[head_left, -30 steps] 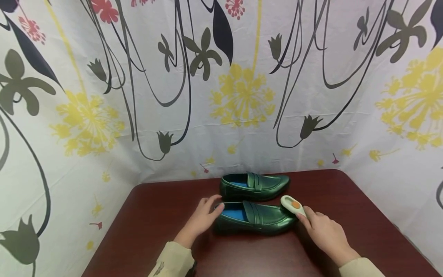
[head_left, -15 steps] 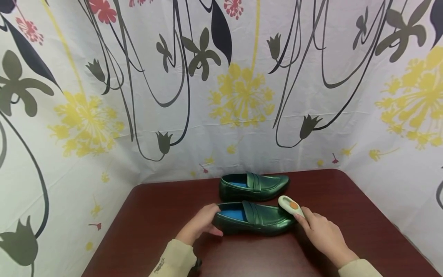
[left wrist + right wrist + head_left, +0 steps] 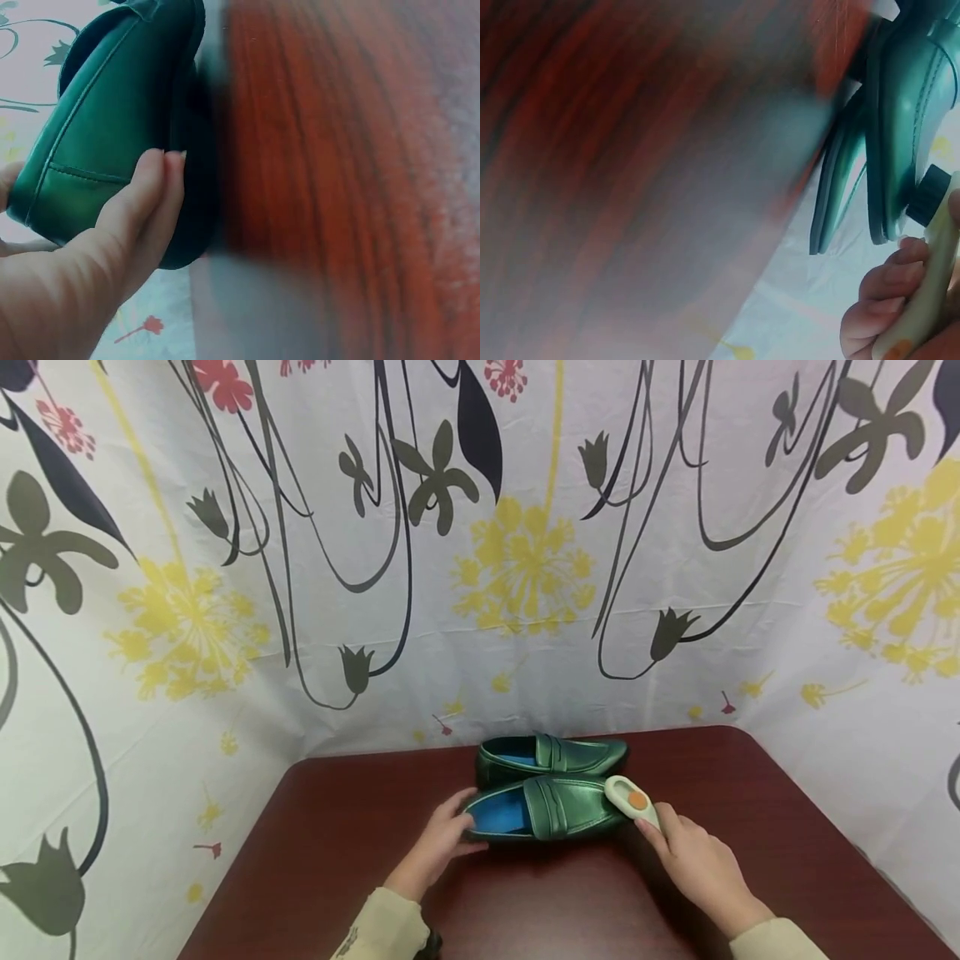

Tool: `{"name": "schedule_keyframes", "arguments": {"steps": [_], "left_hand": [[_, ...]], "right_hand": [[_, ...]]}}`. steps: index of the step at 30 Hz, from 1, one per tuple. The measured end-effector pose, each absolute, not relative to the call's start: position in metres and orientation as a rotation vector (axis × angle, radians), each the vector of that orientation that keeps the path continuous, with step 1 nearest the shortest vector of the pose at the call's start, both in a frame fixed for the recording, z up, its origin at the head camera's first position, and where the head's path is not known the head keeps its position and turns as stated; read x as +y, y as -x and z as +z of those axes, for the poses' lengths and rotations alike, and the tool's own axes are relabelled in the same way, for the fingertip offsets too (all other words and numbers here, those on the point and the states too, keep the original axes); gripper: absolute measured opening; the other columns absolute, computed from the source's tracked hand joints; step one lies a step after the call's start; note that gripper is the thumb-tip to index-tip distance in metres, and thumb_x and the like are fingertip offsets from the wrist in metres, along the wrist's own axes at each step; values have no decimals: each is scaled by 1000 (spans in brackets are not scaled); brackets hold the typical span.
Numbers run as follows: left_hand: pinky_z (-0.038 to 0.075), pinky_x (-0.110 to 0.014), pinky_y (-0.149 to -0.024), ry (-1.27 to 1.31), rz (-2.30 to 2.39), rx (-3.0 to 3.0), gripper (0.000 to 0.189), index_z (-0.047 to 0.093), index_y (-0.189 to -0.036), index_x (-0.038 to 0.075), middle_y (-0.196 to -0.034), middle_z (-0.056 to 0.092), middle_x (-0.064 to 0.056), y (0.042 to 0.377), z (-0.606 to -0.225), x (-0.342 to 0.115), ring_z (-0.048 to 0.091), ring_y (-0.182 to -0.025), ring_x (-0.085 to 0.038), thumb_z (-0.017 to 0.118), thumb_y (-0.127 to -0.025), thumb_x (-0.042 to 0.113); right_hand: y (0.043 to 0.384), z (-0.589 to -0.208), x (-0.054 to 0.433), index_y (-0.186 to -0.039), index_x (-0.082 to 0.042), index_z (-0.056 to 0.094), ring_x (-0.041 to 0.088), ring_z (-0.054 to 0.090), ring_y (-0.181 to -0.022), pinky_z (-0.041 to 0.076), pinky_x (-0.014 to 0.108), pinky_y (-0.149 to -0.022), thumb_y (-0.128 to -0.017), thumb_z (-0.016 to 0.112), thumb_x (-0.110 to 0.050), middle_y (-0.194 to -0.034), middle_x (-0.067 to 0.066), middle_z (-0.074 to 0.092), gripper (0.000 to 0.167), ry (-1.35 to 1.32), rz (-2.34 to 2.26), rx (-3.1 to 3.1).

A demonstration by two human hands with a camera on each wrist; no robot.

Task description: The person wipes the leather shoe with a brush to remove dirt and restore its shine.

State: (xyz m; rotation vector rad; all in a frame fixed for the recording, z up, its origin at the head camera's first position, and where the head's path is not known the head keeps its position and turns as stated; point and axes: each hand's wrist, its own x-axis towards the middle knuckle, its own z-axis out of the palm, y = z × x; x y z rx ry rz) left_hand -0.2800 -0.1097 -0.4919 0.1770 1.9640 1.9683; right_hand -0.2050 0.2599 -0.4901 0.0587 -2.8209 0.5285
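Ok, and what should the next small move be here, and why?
Probably a short stroke of the brush along the toe of the nearer green shoe. The left hand grips its heel, which should steady it, and the right hand holds the brush with its dark bristles at the toe.

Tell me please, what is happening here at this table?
A person is working on a pair of green loafers. The left hand grips the nearer loafer at its heel, with the shoe tilted so the inside shows. The right hand holds a pale tool, apparently a brush, whose dark head seems to touch that shoe near the toe. The other loafer stands just behind, on the table.
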Motion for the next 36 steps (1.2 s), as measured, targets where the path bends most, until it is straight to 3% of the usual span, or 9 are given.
{"name": "schedule_keyframes", "arguments": {"steps": [5,7,11,13,18,28,32,36], "left_hand": [[47,-56,-106,-279,1862,2108,81,24,-160,26,-163,20,-15,278,-497,-113,38,-137,-41,56,-93,-6],[39,-61,-112,-359,1768,2201,90,18,-161,33,-166,17,-10,278,-498,-116,27,-145,-42,62,-92,-4],[18,-69,-119,-504,1575,2326,97,6,-163,36,-171,6,-7,279,-498,-119,7,-156,-39,67,-94,4],[13,-71,-118,-538,1493,2355,97,3,-163,36,-172,-1,-9,280,-498,-119,1,-157,-40,67,-96,9],[20,-70,-117,-593,1323,2433,97,-1,-163,35,-169,-9,-20,279,-496,-117,3,-156,-45,67,-97,14],[36,-63,-112,-602,1220,2558,105,-6,-164,25,-169,-6,-23,277,-497,-112,19,-153,-46,72,-94,13],[29,-66,-116,-582,1274,2509,113,-6,-164,23,-169,-6,-21,278,-496,-118,12,-154,-46,78,-89,17],[18,-65,-120,-542,1435,2308,115,-6,-164,26,-171,-5,-11,284,-494,-129,4,-156,-42,80,-87,19]], "right_hand": [[202,-495,258,-111,-7,47,19,50,-59,35,38,-48,-106,44,-49,-76,1,55,42,-49,564,-2839],[201,-496,258,-113,-6,47,19,50,-59,35,38,-48,-107,43,-48,-77,2,56,43,-47,576,-2847],[202,-495,258,-118,-4,45,19,50,-59,36,37,-48,-107,40,-49,-80,4,58,47,-48,588,-2867],[203,-495,259,-118,-4,45,19,50,-60,36,37,-49,-108,40,-49,-80,5,57,47,-47,593,-2876],[206,-491,260,-119,-5,44,19,51,-62,37,37,-50,-107,36,-53,-82,5,57,50,-43,633,-2914],[203,-488,257,-124,-3,43,19,48,-63,36,36,-53,-107,30,-57,-76,4,50,59,-7,719,-2969],[201,-486,254,-125,-2,44,20,49,-62,36,36,-52,-107,31,-57,-76,4,52,59,-5,721,-2964],[201,-482,250,-124,-3,47,20,50,-61,36,37,-51,-107,37,-52,-75,4,54,53,-12,679,-2913]]}}
